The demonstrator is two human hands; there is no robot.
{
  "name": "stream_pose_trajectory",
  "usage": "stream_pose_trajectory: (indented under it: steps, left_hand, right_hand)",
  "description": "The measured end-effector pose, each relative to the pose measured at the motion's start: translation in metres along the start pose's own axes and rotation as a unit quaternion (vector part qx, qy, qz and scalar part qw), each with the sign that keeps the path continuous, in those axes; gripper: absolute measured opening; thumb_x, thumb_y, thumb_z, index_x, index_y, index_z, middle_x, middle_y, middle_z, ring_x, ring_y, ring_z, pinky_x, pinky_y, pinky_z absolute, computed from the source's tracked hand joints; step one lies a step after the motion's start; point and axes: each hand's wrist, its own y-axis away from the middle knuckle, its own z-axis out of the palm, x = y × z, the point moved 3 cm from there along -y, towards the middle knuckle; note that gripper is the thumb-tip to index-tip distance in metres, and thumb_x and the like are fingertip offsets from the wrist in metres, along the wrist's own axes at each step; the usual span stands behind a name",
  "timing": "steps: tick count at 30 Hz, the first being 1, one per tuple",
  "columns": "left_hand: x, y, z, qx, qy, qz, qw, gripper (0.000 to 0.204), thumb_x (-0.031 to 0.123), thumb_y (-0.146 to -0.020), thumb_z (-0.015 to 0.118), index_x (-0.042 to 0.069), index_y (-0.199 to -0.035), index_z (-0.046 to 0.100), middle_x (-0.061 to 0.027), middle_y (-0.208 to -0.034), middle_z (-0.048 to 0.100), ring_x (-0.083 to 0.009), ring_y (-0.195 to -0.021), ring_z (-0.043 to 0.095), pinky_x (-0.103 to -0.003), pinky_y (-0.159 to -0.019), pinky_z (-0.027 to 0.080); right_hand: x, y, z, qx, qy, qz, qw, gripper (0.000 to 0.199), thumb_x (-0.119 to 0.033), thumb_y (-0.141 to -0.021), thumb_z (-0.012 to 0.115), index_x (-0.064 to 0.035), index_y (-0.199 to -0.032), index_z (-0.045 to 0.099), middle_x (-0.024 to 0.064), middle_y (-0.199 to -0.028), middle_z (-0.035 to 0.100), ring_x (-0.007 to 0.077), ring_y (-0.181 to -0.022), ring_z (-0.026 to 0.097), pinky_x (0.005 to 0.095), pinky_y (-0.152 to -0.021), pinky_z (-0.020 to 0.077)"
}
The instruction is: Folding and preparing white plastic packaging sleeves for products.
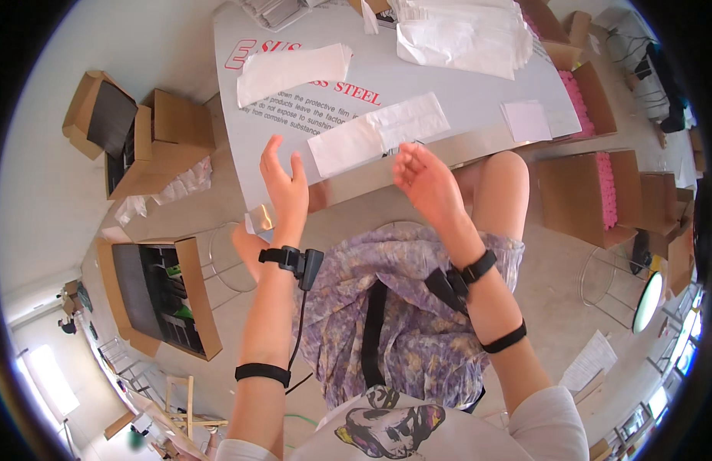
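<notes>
My left hand (285,183) is raised near the table's front edge, fingers stretched out and thumb apart, holding nothing. To its right, my right hand (431,187) has its fingers curled in close together beside a flat white paper bag (356,143); nothing shows in its grasp. That bag lies slanted on the table between and beyond my hands. Another white paper bag (294,71) lies farther back on the left. A thick stack of white paper bags (462,37) sits at the back right. Nearer the right edge are pale square cards (526,121).
The table (440,84) has grey printed film and a bare metal front edge. Open cardboard boxes with dark contents (157,296) stand on the left. Boxes with pink contents (579,196) are on the right, near a round stool (646,302). Black straps and small devices circle my forearms.
</notes>
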Motion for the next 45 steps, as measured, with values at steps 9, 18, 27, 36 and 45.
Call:
stream_pose_trajectory:
  steps: [9,18,27,36,45]
  left_hand:
    - [0.020,-0.107,0.067,-0.126,-0.144,0.057,0.980,0.031,0.014,-0.088,0.066,0.007,-0.116,0.057,-0.0125,-0.119,0.062,-0.0338,-0.113,0.058,-0.043,-0.092,0.048]
    - [0.025,-0.157,0.104,-0.152,-0.260,0.142,0.943,0.012,0.013,-0.085,0.067,0.008,-0.096,0.068,-0.0096,-0.105,0.066,-0.0313,-0.097,0.064,-0.042,-0.082,0.052]
    - [0.006,-0.165,0.095,-0.117,-0.196,0.062,0.972,0.007,0.016,-0.086,0.067,0.011,-0.088,0.070,-0.0061,-0.095,0.070,-0.0288,-0.089,0.067,-0.040,-0.076,0.052]
    - [0.019,-0.157,0.081,-0.050,-0.152,0.042,0.986,0.010,0.019,-0.088,0.066,0.011,-0.092,0.070,-0.0059,-0.094,0.069,-0.0249,-0.088,0.065,-0.038,-0.078,0.050]
    - [0.032,-0.139,0.012,0.029,-0.019,0.000,0.999,0.014,0.013,-0.089,0.064,0.004,-0.098,0.070,-0.0048,-0.091,0.067,-0.0134,-0.079,0.058,-0.028,-0.070,0.047]
  right_hand:
    - [0.026,0.005,0.039,-0.063,0.178,0.042,0.981,0.021,-0.020,-0.099,0.056,-0.0047,-0.114,0.059,0.0009,-0.097,0.061,0.0102,-0.089,0.058,0.0265,-0.080,0.0440]
    - [0.006,0.005,0.045,-0.056,0.200,0.026,0.978,0.019,-0.018,-0.098,0.060,-0.0045,-0.112,0.061,0.0023,-0.095,0.062,0.0110,-0.088,0.058,0.0273,-0.081,0.0434]
    - [0.004,0.001,0.046,-0.035,0.192,0.007,0.981,0.019,-0.017,-0.098,0.059,-0.0042,-0.111,0.061,0.0034,-0.096,0.063,0.0113,-0.088,0.060,0.0272,-0.080,0.0443]
    - [0.007,0.000,0.036,-0.027,0.197,0.016,0.980,0.020,-0.020,-0.098,0.060,-0.0061,-0.112,0.060,0.0008,-0.098,0.063,0.0096,-0.089,0.059,0.0258,-0.080,0.0439]
    - [0.016,-0.002,0.037,-0.038,0.232,0.020,0.972,0.020,-0.019,-0.099,0.060,-0.0048,-0.113,0.061,0.0022,-0.097,0.064,0.0094,-0.089,0.058,0.0261,-0.080,0.0441]
